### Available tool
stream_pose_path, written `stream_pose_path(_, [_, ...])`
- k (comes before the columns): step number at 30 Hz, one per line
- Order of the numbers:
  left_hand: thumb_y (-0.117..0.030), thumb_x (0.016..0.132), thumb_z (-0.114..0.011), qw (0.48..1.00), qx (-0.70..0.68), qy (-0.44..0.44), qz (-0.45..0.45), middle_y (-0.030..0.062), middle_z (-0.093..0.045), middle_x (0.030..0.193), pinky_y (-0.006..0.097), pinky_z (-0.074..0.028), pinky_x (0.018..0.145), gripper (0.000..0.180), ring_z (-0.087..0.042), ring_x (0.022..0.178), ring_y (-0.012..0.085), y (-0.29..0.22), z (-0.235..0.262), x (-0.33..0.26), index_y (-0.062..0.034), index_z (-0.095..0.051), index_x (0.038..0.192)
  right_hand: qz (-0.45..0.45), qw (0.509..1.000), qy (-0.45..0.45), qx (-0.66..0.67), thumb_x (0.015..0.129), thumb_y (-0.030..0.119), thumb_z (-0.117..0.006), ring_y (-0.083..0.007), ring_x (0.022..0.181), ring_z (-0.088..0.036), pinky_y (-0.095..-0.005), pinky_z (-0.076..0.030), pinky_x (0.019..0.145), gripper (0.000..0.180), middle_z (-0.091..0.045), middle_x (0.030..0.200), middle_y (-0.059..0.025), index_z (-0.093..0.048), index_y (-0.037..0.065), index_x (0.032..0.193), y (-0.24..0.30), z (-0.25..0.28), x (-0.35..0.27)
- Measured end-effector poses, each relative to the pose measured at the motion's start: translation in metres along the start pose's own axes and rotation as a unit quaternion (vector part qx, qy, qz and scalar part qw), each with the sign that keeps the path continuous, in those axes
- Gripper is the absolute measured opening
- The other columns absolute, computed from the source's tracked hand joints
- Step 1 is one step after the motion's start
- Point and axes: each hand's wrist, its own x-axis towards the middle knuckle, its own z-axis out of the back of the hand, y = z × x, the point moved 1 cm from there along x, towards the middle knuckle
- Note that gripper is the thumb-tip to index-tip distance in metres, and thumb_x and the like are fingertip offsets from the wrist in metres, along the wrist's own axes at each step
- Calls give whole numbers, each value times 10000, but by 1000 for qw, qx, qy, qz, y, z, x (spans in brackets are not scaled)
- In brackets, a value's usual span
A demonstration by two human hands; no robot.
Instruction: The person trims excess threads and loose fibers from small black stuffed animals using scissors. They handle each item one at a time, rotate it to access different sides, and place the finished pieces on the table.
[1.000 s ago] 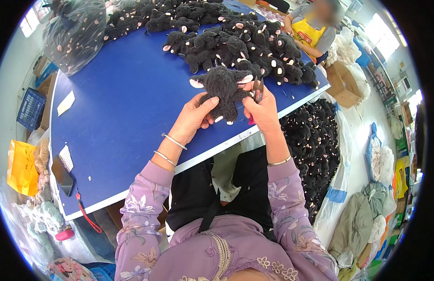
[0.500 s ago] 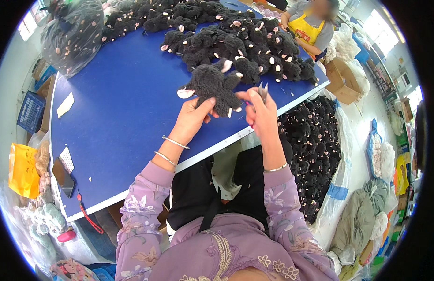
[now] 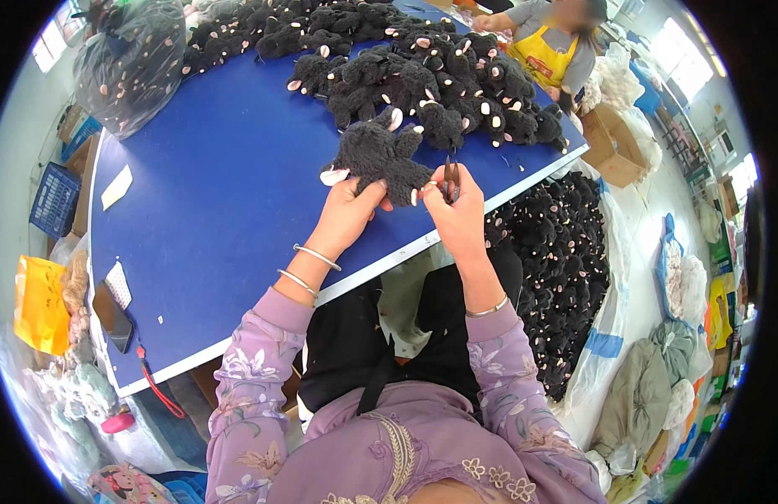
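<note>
My left hand (image 3: 353, 208) is closed around a black plush toy animal (image 3: 379, 157) with pale pink ears and light paw tips, held above the near part of the blue table (image 3: 212, 218). In my right hand (image 3: 458, 220) is a pair of small scissors (image 3: 451, 181), blades pointing away from me. The right fingertips touch the toy's lower right limb, at its light tip. Whether they pinch a thread there is too small to tell. Just beyond the held toy, a large heap of similar black plush toys (image 3: 406, 80) covers the table's far side.
A clear bag of black toys (image 3: 128, 71) stands at the far left. Toward the left edge lie a phone (image 3: 113, 317) and a yellow paper (image 3: 118, 188). More black toys (image 3: 561, 277) fill a sack at my right. A co-worker in a yellow apron (image 3: 544, 55) is beyond the heap.
My right hand has moved left and in to the toy's limb, and the scissors now point more upright. The toy has tilted slightly. The co-worker's arms have shifted.
</note>
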Motion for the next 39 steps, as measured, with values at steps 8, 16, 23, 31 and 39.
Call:
stream_pose_path(8, [-146, 909, -612, 992, 29, 34, -116, 51, -589, 1076, 249, -469, 763, 138, -548, 827, 82, -4, -14, -8, -16, -587, 947, -44, 928, -131, 347, 830, 78, -515, -92, 427, -349, -234, -301, 403, 35, -373, 539, 13, -511, 56, 803, 17, 57, 24])
stream_pose_path(16, [-139, 915, -575, 999, 7, -2, -50, 60, -608, 1060, 249, -477, 728, 139, -583, 789, 95, 0, -15, -1, -2, -594, 928, -54, 985, -124, 104, 869, 224, -632, -20, 457, -356, -182, -271, 378, 251, -656, 895, -58, -645, 7, 996, 13, 77, 78])
stream_pose_path(23, [-152, 922, -565, 999, 26, -17, -22, 58, -636, 996, 243, -472, 689, 157, -583, 757, 85, 4, -7, 2, -2, -608, 940, 11, 953, 21, -301, 736, 172, -681, -325, 952, -636, -365, -482, 848, 425, -638, 1029, -220, -582, 28, 1124, -62, 23, 106])
stream_pose_path(31, [-367, 982, -460, 977, -201, -16, 74, 63, -613, 1089, 258, -455, 670, 388, -611, 867, 150, -12, -4, 0, -50, -489, 1204, 14, 997, 49, 64, 771, -26, -625, -44, 803, -520, -209, -449, 702, 257, -578, 883, 2, -548, 9, 1013, -15, 8, 42])
stream_pose_path(39, [-521, 975, -348, 966, -254, 25, 39, 55, -589, 1173, 263, -491, 638, 549, -599, 990, 153, -11, -4, -1, -92, -439, 1306, -103, 971, 101, 192, 832, 13, -631, 4, 616, -444, -178, -365, 510, 202, -561, 813, 31, -549, 39, 1015, 4, 0, 13])
